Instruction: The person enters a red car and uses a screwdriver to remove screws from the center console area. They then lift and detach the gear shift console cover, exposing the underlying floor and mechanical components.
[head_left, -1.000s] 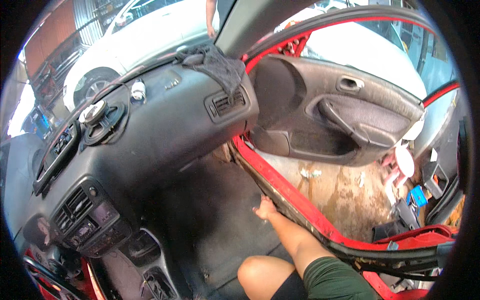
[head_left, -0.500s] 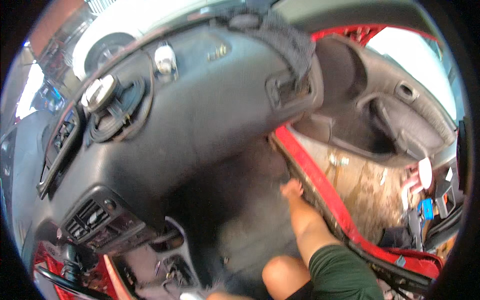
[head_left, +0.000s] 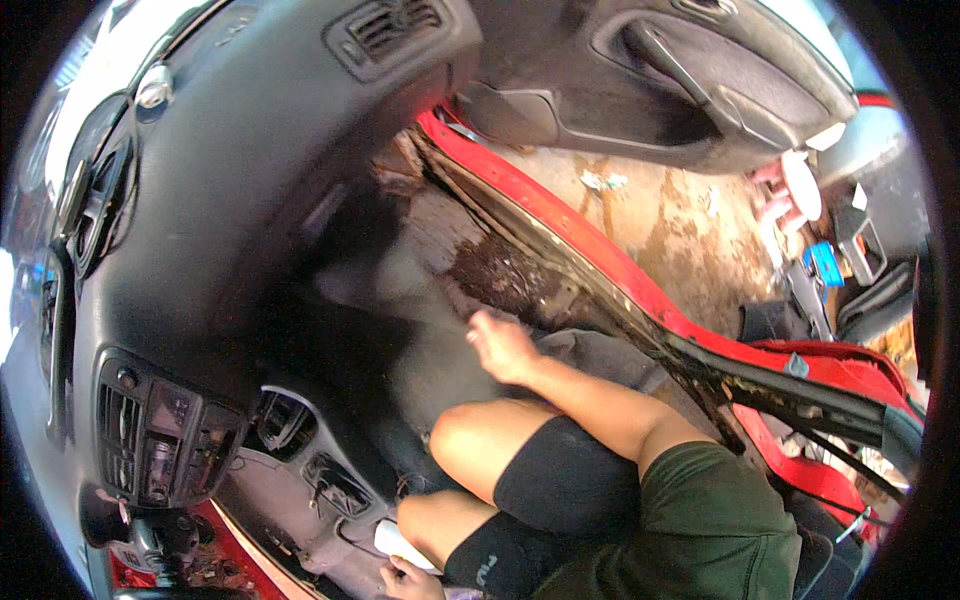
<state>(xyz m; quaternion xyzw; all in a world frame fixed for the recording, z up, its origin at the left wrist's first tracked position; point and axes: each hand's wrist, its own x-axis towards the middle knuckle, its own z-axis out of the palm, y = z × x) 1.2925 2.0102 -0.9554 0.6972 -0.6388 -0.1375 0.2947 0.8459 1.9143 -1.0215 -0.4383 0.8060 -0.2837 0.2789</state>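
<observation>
My right hand is closed on the edge of the dark grey floor carpet, in the footwell beside the door sill. The carpet is folded back there, and a dark, dirty patch of bare floor shows beyond my knuckles. Low in the picture, by my left knee, my left hand has its fingers curled at the end of a smooth white object. Part of that object is behind my leg, and its kind cannot be made out.
A red door sill runs along the right, with the open door beyond it. Outside stands a pink-and-white stool near a blue box. The black dashboard and centre console bound the left side.
My view has swung right and down. The carpet by the sill has come up and back toward me with my right hand, baring floor. My left hand and more of the white object have come into view.
</observation>
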